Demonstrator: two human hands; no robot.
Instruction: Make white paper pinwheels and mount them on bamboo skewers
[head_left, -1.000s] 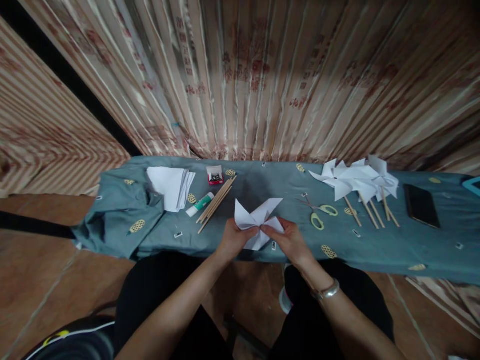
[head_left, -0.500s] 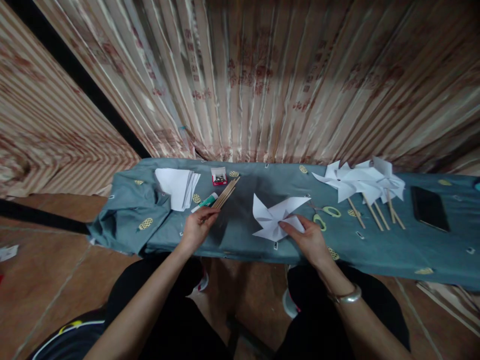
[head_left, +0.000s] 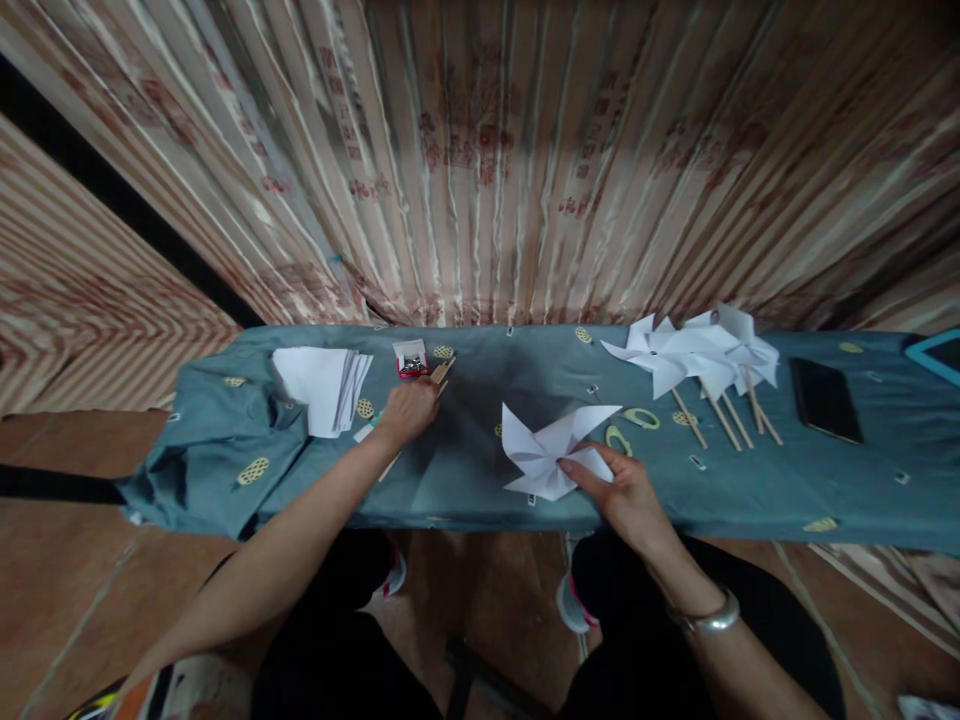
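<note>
Between the thumb and fingers of my right hand [head_left: 626,490], a white paper pinwheel [head_left: 551,445] without a stick is held just over the front of the table. My left hand [head_left: 411,410] is curled over the bundle of wooden sticks [head_left: 444,370], its fingertips hidden close to the near side of a small red and white box [head_left: 410,358] of shiny metal pieces. Whatever those fingers grip cannot be seen. A glue stick [head_left: 366,430] lies partly covered by the left wrist. Green-handled scissors [head_left: 637,420] rest beyond my right hand.
Folded white paper sheets [head_left: 322,385] lie at the left on the cloth-covered table [head_left: 480,510]. Several finished pinwheels on sticks [head_left: 705,350] overlap at the right, beside a black phone [head_left: 826,400]. A blue-edged object [head_left: 934,352] shows at the far right. A striped curtain [head_left: 480,200] hangs behind.
My left hand has moved forward from the near end of the sticks to beside the small box, its fingers curling over the bundle. My right hand still holds the pinwheel. The view has shifted slightly.
</note>
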